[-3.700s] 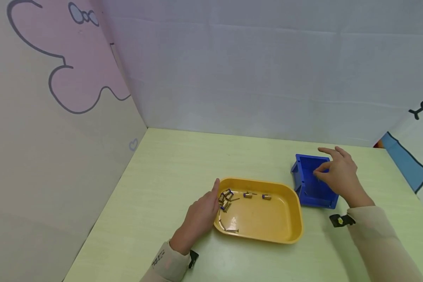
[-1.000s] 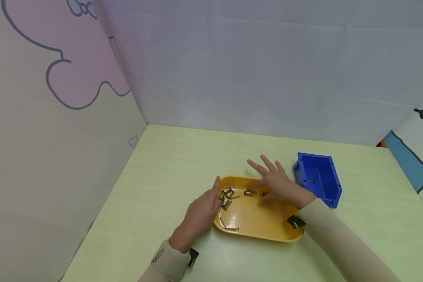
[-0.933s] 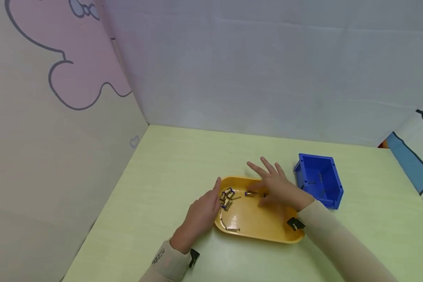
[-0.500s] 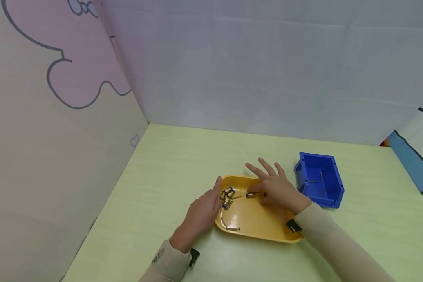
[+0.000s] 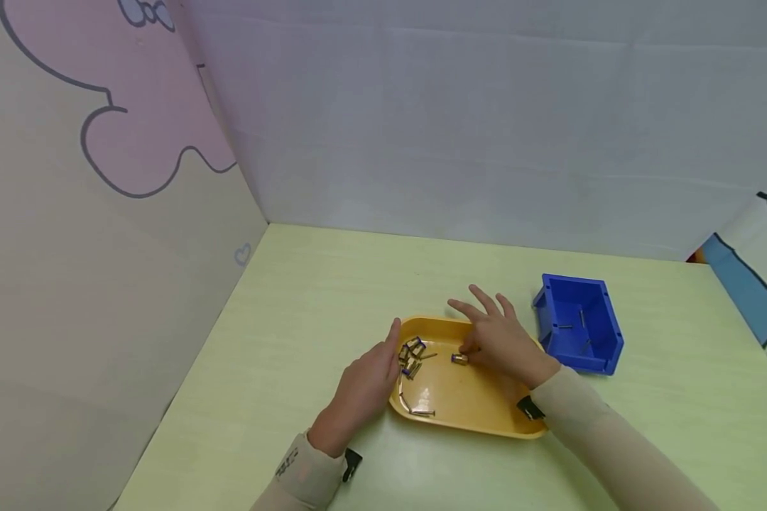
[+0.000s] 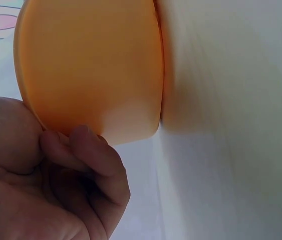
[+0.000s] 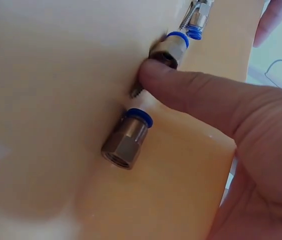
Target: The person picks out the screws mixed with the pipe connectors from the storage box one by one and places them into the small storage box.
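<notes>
My left hand (image 5: 367, 387) grips the left end of the yellow tray (image 5: 486, 424). In the left wrist view its curled fingers (image 6: 98, 155) lie against the tray's outer wall. Inside the tray, my right hand (image 5: 501, 344) pinches a screw (image 7: 136, 92) between thumb and forefinger; only the threaded tip shows in the right wrist view, below the thumb. A brass fitting with a blue ring (image 5: 459, 359) lies right by those fingertips. Another such fitting (image 7: 125, 142) is nearer in the right wrist view, hidden by the hand from the head camera.
Several fittings (image 5: 412, 346) and screws are heaped at the tray's left end, with more screws (image 5: 422, 413) along its front left corner. A blue bin (image 5: 552, 346) holding a few screws stands right of the tray. Walls of printed cloth (image 5: 422, 142) border the pale table (image 5: 332, 284).
My right hand has come from over the blue bin into the tray, and its thumb and forefinger have closed on the screw beside the fitting. That fitting has shifted slightly. My left hand stays put.
</notes>
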